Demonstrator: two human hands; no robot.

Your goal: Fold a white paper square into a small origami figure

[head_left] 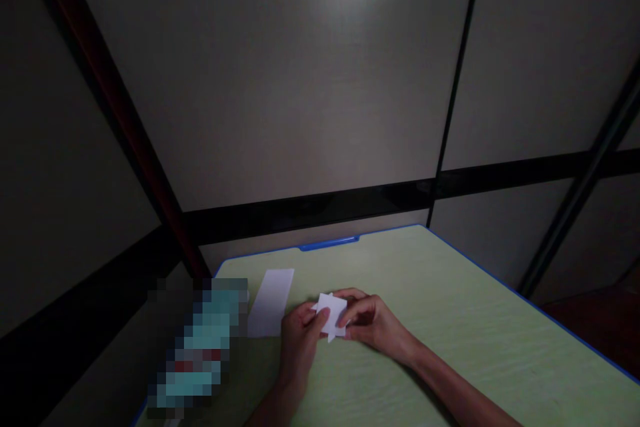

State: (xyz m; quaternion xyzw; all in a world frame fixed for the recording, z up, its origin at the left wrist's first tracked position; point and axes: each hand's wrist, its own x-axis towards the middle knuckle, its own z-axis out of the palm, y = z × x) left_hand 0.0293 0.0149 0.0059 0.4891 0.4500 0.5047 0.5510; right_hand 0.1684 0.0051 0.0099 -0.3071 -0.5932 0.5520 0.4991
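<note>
A small piece of folded white paper (330, 312) is held between both hands, just above the table; pointed corners stick out beyond its squarish front. My left hand (301, 340) grips its left side, thumb lying across the front. On the right edge, my right hand (369, 321) pinches it with bent fingers. The fingertips behind the paper are partly hidden. To the left of my left hand a flat white paper strip (273, 303) lies on the table, touched by neither hand's fingers as far as I can see.
The pale green table (475, 327) has a blue rim and a blue groove (330, 243) at its far edge. A blurred-out teal object (200, 347) lies at the left edge. Behind the table stand grey panels (310, 93) with a black band (320, 207).
</note>
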